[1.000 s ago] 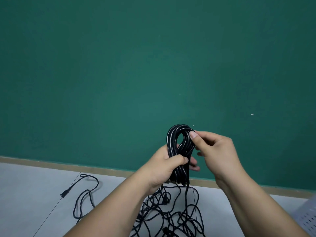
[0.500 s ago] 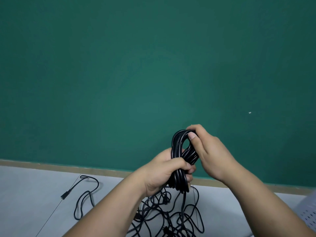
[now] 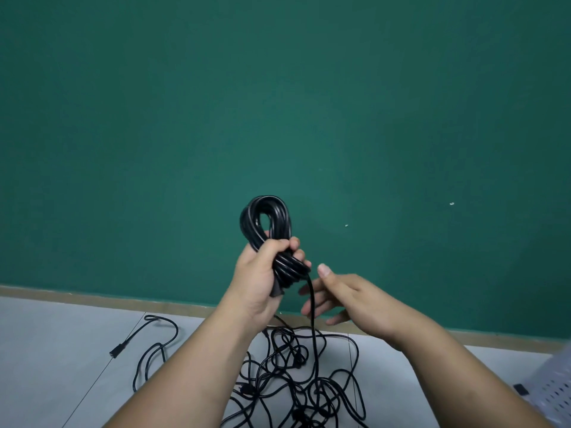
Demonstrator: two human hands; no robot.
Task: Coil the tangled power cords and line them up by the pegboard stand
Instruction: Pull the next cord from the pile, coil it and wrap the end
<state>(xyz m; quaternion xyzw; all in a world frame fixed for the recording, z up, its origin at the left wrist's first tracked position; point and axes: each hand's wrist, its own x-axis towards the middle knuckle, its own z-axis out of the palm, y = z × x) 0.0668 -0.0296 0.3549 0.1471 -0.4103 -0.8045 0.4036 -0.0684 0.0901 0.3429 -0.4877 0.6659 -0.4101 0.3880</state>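
My left hand (image 3: 262, 273) grips a coil of black power cord (image 3: 266, 217) held upright in front of the green wall, with the coil's loop standing above my fist. A loose strand (image 3: 312, 316) hangs from the coil down to the floor. My right hand (image 3: 343, 296) is beside it with fingers straight, the strand passing in front of its fingers. A tangle of black cords (image 3: 296, 375) lies on the grey floor below my hands. One cord end with a plug (image 3: 116, 353) trails out to the left. The white pegboard stand (image 3: 556, 393) shows at the lower right edge.
The green wall (image 3: 278, 103) fills most of the view and meets the grey floor (image 3: 46, 350) at a tan baseboard (image 3: 92, 299). A small black piece (image 3: 520, 388) lies by the pegboard stand.
My right hand has left the top of the coil and dropped lower to the right, fingers now straight. My left hand has turned the coil so its loop stands clear above it.
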